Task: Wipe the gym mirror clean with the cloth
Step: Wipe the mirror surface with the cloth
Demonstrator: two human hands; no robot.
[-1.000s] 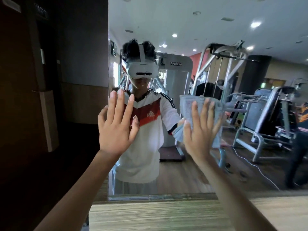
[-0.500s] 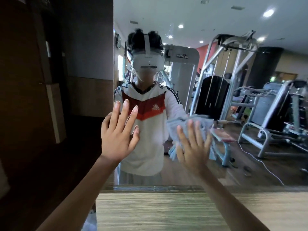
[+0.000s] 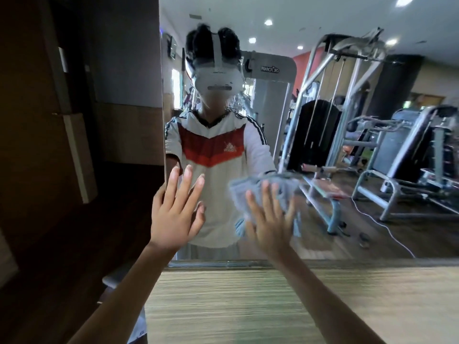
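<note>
The big gym mirror fills the wall ahead and reflects me and the weight machines. My right hand lies flat, fingers spread, pressing a pale blue-grey cloth against the lower part of the glass; the cloth and the hand are blurred by motion. Left of it, my left hand rests flat on the mirror near its left edge, fingers straight and apart, with nothing in it.
A wooden panel runs under the mirror's bottom edge. Dark wall panelling stands to the left of the mirror. Gym machines and a white cable on the floor appear only as reflections.
My right hand has slid the cloth down the glass, from chest height to near the bottom edge. The left hand has also dropped lower on the mirror.
</note>
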